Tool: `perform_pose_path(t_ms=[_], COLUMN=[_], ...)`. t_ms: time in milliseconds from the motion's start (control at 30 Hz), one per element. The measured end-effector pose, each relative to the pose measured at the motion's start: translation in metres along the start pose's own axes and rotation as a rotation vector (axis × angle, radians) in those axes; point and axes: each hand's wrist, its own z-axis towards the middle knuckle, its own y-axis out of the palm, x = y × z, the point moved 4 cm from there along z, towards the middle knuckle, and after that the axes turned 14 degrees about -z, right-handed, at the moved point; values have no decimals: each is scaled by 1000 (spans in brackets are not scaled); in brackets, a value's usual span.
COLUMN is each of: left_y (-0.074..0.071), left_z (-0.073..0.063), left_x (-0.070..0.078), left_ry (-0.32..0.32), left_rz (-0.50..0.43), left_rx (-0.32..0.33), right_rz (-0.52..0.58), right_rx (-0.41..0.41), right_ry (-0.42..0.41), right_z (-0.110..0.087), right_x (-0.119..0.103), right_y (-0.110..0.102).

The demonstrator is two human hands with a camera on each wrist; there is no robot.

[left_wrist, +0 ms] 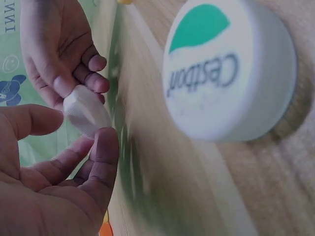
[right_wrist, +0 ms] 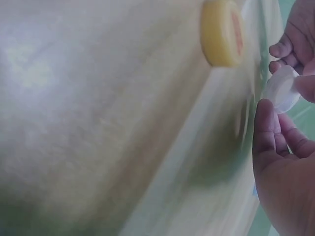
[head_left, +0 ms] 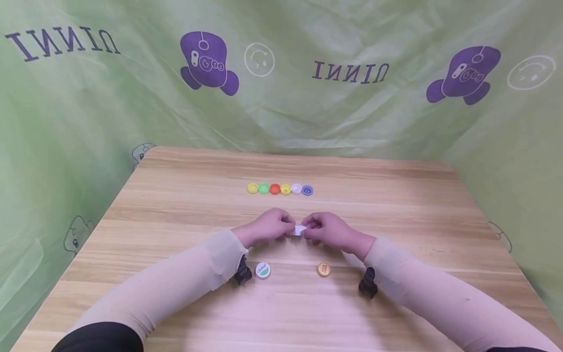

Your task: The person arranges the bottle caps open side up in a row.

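Above the middle of the table, both hands hold one white bottle cap (head_left: 299, 230) between them. My left hand (head_left: 269, 226) pinches it from the left with thumb and finger. From the right, the fingertips of my right hand (head_left: 331, 231) grip its other edge. The left wrist view shows fine ridges on the side of this white cap (left_wrist: 87, 112), which is tilted. A white cap with a green mark and "Cestbon" lettering (head_left: 263, 270) lies near the left wrist. A yellow cap with red print (head_left: 323, 269) lies nearer the right wrist.
Farther back, a side-by-side row of several bottle caps crosses the wooden table (head_left: 176, 195): yellow, green, a red cap (head_left: 274, 188), yellow, white and a blue cap (head_left: 307, 190). A green printed curtain (head_left: 281, 112) hangs behind the table and along its sides.
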Motion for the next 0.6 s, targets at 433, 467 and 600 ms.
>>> perform_pose_path(t_ms=[433,467,600], left_y=[-7,-7,-7], left_z=[20,22,30], left_x=[13,14,16], left_ry=[55,54,55], left_rz=[-151,-173,-267], left_rx=[110,116,136], right_rz=[247,268,317], right_rx=[56,61,79], right_ry=[79,81,94], right_z=[14,14,17], right_x=[6,7,9], right_y=[-26,-28,-35])
